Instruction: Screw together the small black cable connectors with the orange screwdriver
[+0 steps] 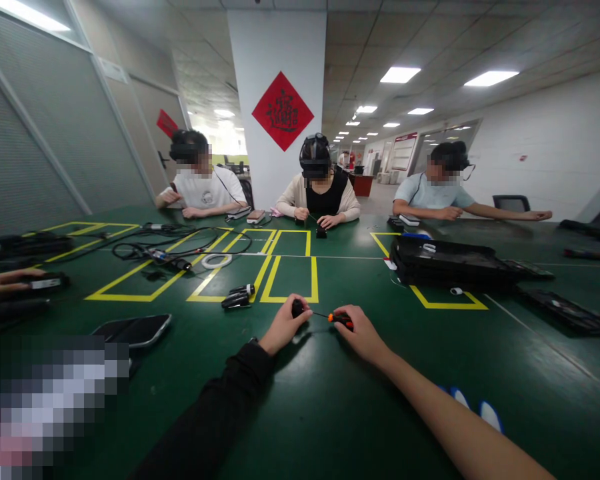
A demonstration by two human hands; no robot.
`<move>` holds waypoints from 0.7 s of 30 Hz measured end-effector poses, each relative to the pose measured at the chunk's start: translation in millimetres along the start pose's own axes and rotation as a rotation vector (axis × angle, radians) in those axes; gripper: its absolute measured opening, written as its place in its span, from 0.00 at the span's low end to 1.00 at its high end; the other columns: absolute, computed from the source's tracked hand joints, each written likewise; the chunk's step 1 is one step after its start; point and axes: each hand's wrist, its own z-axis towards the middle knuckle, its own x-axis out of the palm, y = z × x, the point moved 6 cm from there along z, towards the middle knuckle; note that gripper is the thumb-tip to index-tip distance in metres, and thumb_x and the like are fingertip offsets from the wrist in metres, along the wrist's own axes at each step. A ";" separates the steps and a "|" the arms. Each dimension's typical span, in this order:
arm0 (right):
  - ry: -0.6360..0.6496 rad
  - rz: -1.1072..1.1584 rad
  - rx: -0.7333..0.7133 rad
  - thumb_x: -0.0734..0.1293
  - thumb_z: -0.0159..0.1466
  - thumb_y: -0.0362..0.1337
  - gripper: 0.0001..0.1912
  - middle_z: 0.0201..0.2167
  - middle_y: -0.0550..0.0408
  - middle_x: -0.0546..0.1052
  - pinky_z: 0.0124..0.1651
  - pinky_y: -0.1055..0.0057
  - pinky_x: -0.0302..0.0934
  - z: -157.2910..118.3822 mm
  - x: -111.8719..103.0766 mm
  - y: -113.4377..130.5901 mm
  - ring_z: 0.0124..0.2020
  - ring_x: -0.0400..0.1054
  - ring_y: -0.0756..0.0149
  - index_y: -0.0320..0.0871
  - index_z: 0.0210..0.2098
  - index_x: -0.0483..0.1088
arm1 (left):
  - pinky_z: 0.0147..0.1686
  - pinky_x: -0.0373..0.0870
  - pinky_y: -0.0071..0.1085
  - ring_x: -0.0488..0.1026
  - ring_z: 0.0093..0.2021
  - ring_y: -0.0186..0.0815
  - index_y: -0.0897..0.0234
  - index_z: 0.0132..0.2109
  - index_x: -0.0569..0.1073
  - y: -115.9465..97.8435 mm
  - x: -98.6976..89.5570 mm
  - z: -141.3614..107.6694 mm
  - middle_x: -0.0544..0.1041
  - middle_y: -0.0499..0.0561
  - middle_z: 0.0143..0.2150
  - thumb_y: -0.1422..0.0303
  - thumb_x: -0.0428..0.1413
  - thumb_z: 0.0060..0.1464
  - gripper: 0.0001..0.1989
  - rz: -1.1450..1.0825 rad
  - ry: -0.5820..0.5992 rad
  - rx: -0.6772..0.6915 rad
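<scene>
My left hand (284, 325) is closed around a small black part (297, 308), mostly hidden by the fingers, just above the green table (300, 413). In my right hand (364, 333) is a screwdriver (341, 321) with an orange and black handle. Its thin shaft points left toward the black part; whether the tip touches it I cannot tell. Left of my left hand, black cylindrical pieces (237, 297) lie side by side on the table.
Black cables (173, 257) and a white ring-shaped coil (217, 261) lie left of centre among yellow tape outlines (290, 299). A large black case (445, 261) stands at right. A phone-like slab (137, 331) lies left. Several people sit around; one person's hand (10, 283) reaches in from the left.
</scene>
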 end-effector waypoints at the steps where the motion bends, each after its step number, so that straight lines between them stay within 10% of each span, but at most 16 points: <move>1: 0.001 -0.004 0.002 0.59 0.59 0.34 0.10 0.38 0.52 0.69 0.47 0.65 0.55 0.4 0.4 -0.6 0.42 0.61 0.64 0.42 0.39 0.68 | 0.41 0.62 0.30 0.67 0.36 0.32 0.64 0.37 0.64 -0.2 -0.1 -0.1 0.69 0.47 0.34 0.65 0.53 0.48 0.09 -0.001 0.001 -0.003; 21: -0.005 0.001 -0.007 0.59 0.59 0.32 0.08 0.36 0.53 0.69 0.45 0.66 0.56 0.7 -1.3 0.6 0.40 0.61 0.65 0.43 0.37 0.67 | 0.40 0.61 0.30 0.66 0.35 0.32 0.64 0.36 0.65 -7.1 -0.4 -1.0 0.69 0.47 0.33 0.65 0.53 0.48 0.08 -0.012 0.000 0.004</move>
